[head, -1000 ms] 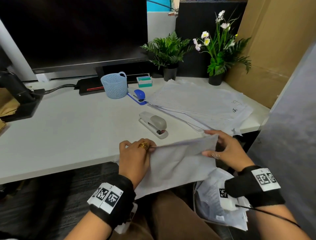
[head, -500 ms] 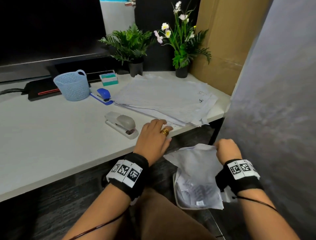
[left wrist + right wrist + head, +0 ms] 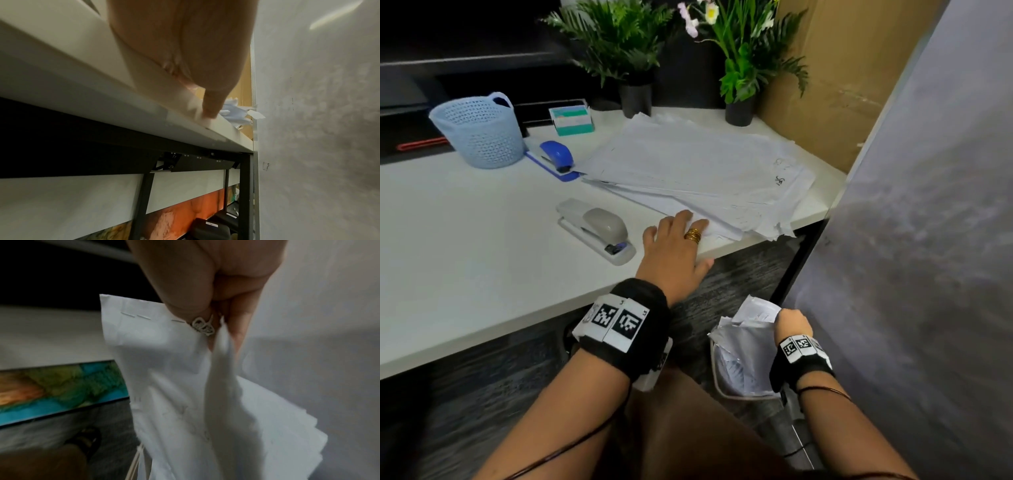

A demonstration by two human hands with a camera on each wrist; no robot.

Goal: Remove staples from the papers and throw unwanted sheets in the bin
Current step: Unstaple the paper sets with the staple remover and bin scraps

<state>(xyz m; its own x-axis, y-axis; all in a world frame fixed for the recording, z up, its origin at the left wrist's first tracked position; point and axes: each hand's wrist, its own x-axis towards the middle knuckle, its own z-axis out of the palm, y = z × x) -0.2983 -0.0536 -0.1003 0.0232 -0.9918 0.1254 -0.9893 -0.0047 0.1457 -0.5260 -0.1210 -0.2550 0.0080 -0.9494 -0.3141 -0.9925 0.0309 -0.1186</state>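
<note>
My right hand [image 3: 791, 320] is down beside the desk, over a bin [image 3: 716, 377] stuffed with white sheets. It pinches the top edge of a white sheet [image 3: 174, 378], and three staples [image 3: 135, 316] show along that edge. Thumb and fingers of the right hand [image 3: 216, 331] are closed on the paper, which hangs down into the bin. My left hand [image 3: 678, 240] lies flat on the desk's front edge, its straight fingers touching the near edge of the spread paper stack [image 3: 705, 171]. In the left wrist view, a fingertip [image 3: 211, 112] rests on those papers [image 3: 232, 112].
A grey stapler [image 3: 599, 233] lies just left of my left hand. Behind it are a blue stapler [image 3: 556, 156], a blue mesh basket [image 3: 479, 130] and a small staple box [image 3: 571, 120]. Two potted plants stand at the back. A grey partition [image 3: 928, 240] closes the right side.
My left hand let go of the sheet and moved onto the desk edge by the stack. My right hand carried the sheet down to the bin. The view swung right and down.
</note>
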